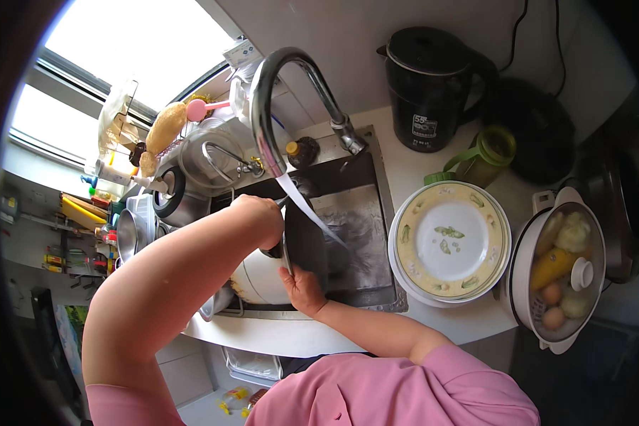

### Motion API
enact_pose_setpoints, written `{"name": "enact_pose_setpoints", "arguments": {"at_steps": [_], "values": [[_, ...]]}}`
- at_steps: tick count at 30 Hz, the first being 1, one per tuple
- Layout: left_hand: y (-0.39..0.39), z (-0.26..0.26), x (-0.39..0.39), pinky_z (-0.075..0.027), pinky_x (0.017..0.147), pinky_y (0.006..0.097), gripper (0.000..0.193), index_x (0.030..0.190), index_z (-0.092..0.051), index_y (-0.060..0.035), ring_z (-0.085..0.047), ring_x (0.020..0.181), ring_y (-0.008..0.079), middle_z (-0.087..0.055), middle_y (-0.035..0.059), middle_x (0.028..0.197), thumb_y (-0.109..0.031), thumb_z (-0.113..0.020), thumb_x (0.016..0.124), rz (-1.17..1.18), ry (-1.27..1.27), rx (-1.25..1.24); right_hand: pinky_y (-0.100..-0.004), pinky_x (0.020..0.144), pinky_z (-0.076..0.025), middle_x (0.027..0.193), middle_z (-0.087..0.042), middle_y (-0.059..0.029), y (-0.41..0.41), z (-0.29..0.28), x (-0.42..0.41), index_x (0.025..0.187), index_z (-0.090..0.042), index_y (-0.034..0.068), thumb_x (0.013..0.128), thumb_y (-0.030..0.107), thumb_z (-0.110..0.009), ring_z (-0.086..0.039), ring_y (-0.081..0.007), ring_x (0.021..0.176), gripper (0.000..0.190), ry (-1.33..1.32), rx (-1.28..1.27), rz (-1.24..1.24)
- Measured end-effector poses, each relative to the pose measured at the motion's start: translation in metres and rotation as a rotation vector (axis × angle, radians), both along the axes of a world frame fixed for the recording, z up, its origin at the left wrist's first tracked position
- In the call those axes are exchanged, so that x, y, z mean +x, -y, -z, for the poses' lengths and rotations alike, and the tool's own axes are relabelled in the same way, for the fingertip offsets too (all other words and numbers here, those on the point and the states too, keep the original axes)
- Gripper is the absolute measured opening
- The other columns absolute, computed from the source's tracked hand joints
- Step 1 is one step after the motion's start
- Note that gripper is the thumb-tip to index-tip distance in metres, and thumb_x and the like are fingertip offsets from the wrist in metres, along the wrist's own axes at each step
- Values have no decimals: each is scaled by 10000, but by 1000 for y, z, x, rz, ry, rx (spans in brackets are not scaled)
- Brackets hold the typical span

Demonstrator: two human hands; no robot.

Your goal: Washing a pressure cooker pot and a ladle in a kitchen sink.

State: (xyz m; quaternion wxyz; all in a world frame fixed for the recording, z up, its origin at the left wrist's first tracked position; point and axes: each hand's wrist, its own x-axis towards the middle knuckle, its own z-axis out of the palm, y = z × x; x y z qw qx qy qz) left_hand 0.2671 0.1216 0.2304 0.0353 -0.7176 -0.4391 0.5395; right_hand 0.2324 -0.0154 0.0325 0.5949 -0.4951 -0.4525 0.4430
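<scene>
A pan with a white outside and a dark inside stands tilted on its side over the sink. Brown stains mark its outer wall. My left hand is closed around its dark handle, which the fingers mostly hide. My right hand holds the lower rim, thumb on the white side and the other fingers out of sight behind the edge. From the chrome faucet a stream of water falls past the dark inside into the sink, where the water looks stirred up.
Stacked plates sit right of the sink. Beyond them are a white steamer with food under its lid, a green cup and a black electric kettle. Left of the sink stand a lidded pot, metal bowls and a clear container.
</scene>
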Motion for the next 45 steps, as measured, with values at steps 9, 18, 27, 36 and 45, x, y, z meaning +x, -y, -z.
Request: {"name": "enact_pose_setpoints", "arguments": {"at_steps": [9, 18, 27, 36, 45], "values": [[-9, 9, 21, -507, 800, 344, 364, 1106, -666, -92, -631, 1024, 246, -654, 68, 1117, -124, -606, 749, 21, -126, -82, -459, 491, -432, 631, -566, -206, -6, 4, 5, 886, -595, 69, 945, 327, -496, -565, -422, 610, 282, -58, -25, 1], [-15, 22, 18, -507, 798, 345, 373, 1119, -657, -96, -638, 1008, 249, -659, 74, 1098, -142, -605, 753, 4, -180, -92, -457, 493, -419, 615, -551, -221, -5, 3, 4, 876, -598, 55, 950, 356, -480, -563, -431, 614, 332, -150, -65, -69], [-5, -9, 25, -499, 813, 380, 339, 1084, -637, -38, -618, 1025, 288, -651, 133, 1079, -166, -584, 774, -53, -128, -62, -454, 494, -429, 612, -558, -210, -9, -3, 8, 866, -599, 54, 945, 354, -488, -571, -425, 614, 330, -187, -51, -76], [15, -28, -44, -476, 802, 444, 388, 1055, -477, -6, -619, 910, 369, -649, 187, 916, -348, -542, 885, -241, 205, 123, -434, 498, -475, 607, -588, -160, -12, -17, 52, 709, -526, 69, 903, 340, -551, -604, -358, 575, 333, 321, 136, -155], [77, 36, -141, -460, 712, 523, 326, 952, -423, -21, -598, 773, 454, -620, 261, 772, -304, -563, 870, -518, 712, 259, -390, 533, -494, 668, -616, -87, -3, -1, 66, 731, -538, 88, 850, 355, -597, -637, -284, 643, 299, 743, 214, -275]]}}
